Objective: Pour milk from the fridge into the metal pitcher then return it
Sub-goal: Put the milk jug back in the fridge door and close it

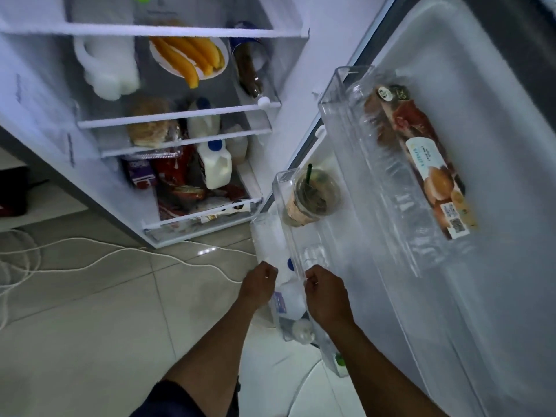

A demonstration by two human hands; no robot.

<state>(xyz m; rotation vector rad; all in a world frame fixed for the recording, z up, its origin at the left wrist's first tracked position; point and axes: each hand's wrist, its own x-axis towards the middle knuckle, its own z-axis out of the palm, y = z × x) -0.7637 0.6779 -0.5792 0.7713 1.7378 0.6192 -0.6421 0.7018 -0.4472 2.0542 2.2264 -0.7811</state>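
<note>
White milk jug point(288, 293) clasped between left hand point(259, 285) and right hand point(325, 293), at door bin rim point(298, 257).

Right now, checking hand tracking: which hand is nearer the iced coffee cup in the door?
Right. The right hand is below the iced coffee cup; the left hand is further left.

The milk jug point(288, 291) label is blurred, its body partly hidden behind both hands
</note>
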